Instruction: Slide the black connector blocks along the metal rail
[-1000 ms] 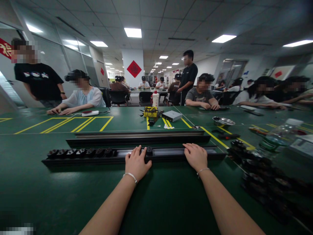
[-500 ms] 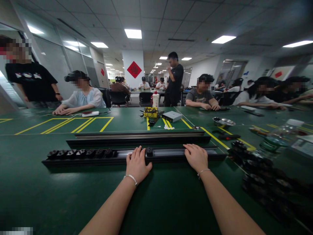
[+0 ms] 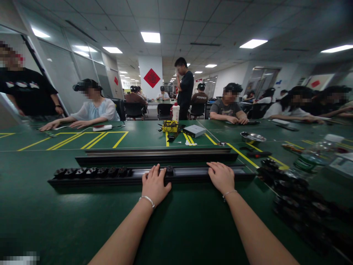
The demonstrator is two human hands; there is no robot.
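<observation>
A long black channel rail (image 3: 96,184) lies crosswise in front of me on the green table. Several small black modules (image 3: 102,172) sit in a row in its left part, and a single black module (image 3: 170,170) stands near the middle. My left hand (image 3: 156,184) rests over the rail just left of that lone module, fingers stretched and somewhat spread. Farther right, my right hand (image 3: 222,176) lies on the rail with its fingers extended. Neither hand grips anything that I can see. The fingertips cover parts of the pale inner strip (image 3: 190,172).
Behind the rail lies a second long black rail (image 3: 157,158). More black modules (image 3: 300,198) are heaped at right, near a plastic bottle (image 3: 311,158) and a metal bowl (image 3: 252,137). A yellow box (image 3: 170,127), white bottle (image 3: 175,112) and grey box (image 3: 194,131) stand beyond. Co-workers sit around.
My hands and the rail stay practically where they were. In the background, the standing person at centre has shifted left, and the seated person at left has spread their hands apart.
</observation>
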